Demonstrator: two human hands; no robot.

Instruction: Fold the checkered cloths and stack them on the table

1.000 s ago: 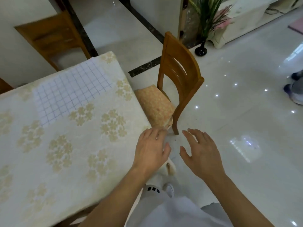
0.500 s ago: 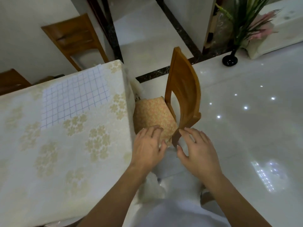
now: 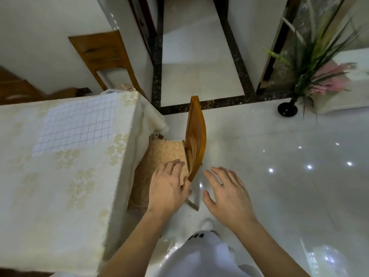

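Writing none legible — checkered cloth on table | hands empty

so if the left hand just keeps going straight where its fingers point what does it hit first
Most likely the wooden chair: the left hand points up and forward over the cushioned seat, toward the foot of the backrest. Depth is unclear from above, so it may brush the seat first.

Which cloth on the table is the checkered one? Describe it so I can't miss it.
Find the table under its cream floral cover. At its far right corner lies the checkered cloth, flat. It alone is white with a thin blue grid; everything around it shows gold flowers.
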